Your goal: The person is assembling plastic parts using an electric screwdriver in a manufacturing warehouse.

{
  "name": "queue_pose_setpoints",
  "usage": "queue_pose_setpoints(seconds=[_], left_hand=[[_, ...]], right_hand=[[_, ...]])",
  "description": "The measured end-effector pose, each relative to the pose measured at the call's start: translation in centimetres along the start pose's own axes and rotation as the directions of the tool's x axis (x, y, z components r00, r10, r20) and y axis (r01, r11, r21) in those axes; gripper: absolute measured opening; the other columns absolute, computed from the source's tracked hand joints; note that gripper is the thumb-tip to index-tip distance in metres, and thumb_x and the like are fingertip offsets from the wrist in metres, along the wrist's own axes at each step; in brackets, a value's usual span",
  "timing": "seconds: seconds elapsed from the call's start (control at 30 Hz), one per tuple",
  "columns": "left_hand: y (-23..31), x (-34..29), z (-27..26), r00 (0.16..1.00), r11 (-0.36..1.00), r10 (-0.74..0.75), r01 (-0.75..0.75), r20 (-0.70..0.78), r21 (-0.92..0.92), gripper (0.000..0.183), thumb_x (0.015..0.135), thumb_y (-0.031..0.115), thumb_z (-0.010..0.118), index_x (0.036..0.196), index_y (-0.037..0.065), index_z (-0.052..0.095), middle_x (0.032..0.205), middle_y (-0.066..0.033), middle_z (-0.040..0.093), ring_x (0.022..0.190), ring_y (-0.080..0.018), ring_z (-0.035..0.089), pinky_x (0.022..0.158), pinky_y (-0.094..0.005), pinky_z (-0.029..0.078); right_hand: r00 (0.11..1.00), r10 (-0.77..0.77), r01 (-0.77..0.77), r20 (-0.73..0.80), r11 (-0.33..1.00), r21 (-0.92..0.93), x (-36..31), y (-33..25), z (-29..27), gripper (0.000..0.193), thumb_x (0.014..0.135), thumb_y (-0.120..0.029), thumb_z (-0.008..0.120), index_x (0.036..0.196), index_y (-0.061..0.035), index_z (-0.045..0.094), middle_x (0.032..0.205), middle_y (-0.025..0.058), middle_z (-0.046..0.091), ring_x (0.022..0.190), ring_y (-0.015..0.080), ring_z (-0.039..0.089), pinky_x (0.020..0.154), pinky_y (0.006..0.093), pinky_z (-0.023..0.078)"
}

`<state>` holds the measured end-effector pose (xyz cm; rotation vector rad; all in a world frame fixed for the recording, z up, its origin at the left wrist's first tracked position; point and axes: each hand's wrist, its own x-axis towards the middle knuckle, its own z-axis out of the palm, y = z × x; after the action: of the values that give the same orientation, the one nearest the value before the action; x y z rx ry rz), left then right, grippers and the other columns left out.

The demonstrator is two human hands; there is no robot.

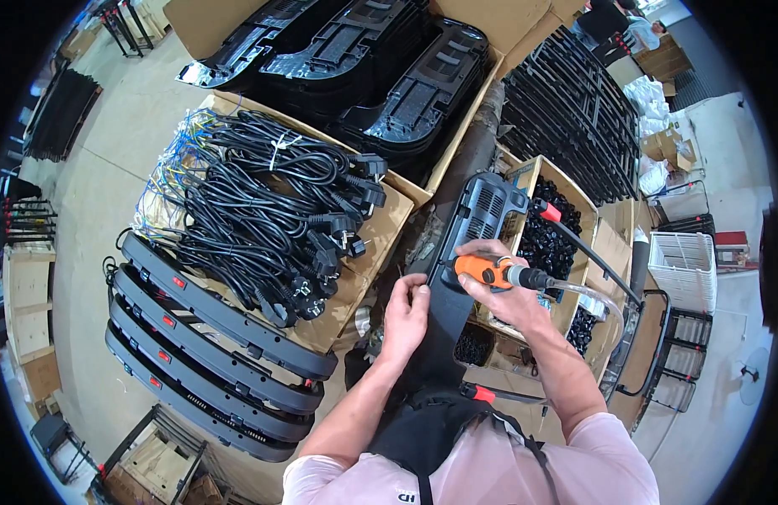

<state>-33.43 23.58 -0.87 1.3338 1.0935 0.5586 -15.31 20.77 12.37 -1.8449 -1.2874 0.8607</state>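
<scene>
My right hand (pixel 511 290) is wrapped round an orange air screwdriver (pixel 483 271) with a clear hose (pixel 604 296) at its dark rear coupling. Its front end points left, over a long black plastic housing (pixel 483 210) with vent slots; the tip is hidden. At the housing's left edge, my left hand (pixel 406 313) has its fingers curled, thumb and forefinger close together. Whatever they pinch, if anything, is too small to make out. The lower part of the housing runs down toward my apron (pixel 431 425).
Bundled black power cables (pixel 263 194) with plugs lie on cardboard to the left, above several stacked curved grey housings (pixel 212 353) with red switches. Behind stands a carton of glossy black shells (pixel 414 93). At right, wooden bins (pixel 532 181) hold small black parts; a red-ended black bar (pixel 587 244) crosses them.
</scene>
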Motion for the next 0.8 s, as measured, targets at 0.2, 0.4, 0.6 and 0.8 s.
queue_pose_setpoints(seconds=[0.2, 0.4, 0.6, 0.8], left_hand=[[0.9, -4.4, 0.0, 0.83, 0.466, -0.208, 0.549, 0.518, -0.694, 0.025, 0.115, 0.022, 0.046, 0.126, 0.004, 0.058, 0.097, -0.0043, 0.064, 0.077, -0.0145, 0.06, 0.065, -0.0278, 0.05], [-1.2, -6.0, 0.7, 0.713, 0.396, -0.253, 0.693, 0.654, -0.602, 0.028, 0.112, 0.031, 0.054, 0.119, 0.006, 0.064, 0.087, -0.0002, 0.064, 0.072, -0.0117, 0.058, 0.063, -0.026, 0.048], [-0.8, -6.8, 1.1, 0.758, 0.518, -0.248, 0.63, 0.604, -0.578, 0.024, 0.109, 0.027, 0.061, 0.117, 0.005, 0.068, 0.086, 0.0003, 0.067, 0.07, -0.0089, 0.062, 0.061, -0.0236, 0.049], [-1.5, -8.1, 2.0, 0.808, 0.558, -0.235, 0.568, 0.541, -0.605, 0.022, 0.109, 0.019, 0.062, 0.125, 0.005, 0.066, 0.088, -0.001, 0.068, 0.074, -0.0096, 0.064, 0.064, -0.0236, 0.052]], right_hand=[[0.999, 0.041, -0.039, -0.019, 0.997, 0.074, 0.4, -0.1, 0.2, 0.036, 0.089, -0.009, 0.079, 0.123, -0.004, 0.069, 0.11, 0.0079, 0.074, 0.101, 0.0153, 0.07, 0.091, 0.0318, 0.057], [1.0, -0.003, 0.004, -0.01, 0.998, 0.06, -0.3, 1.0, 0.7, 0.038, 0.091, -0.009, 0.079, 0.127, -0.0036, 0.067, 0.116, 0.0082, 0.074, 0.103, 0.0146, 0.07, 0.093, 0.0315, 0.057], [0.997, 0.039, -0.027, -0.069, 0.986, 0.168, -2.0, 0.5, 0.8, 0.05, 0.089, -0.005, 0.077, 0.135, -0.0012, 0.058, 0.129, 0.0143, 0.071, 0.12, 0.0213, 0.066, 0.107, 0.0367, 0.052], [0.983, 0.081, -0.021, -0.163, 0.939, 0.344, -7.7, -1.3, -0.8, 0.053, 0.089, 0.0, 0.076, 0.137, -0.0001, 0.055, 0.131, 0.0161, 0.07, 0.124, 0.0236, 0.066, 0.11, 0.0389, 0.051]])
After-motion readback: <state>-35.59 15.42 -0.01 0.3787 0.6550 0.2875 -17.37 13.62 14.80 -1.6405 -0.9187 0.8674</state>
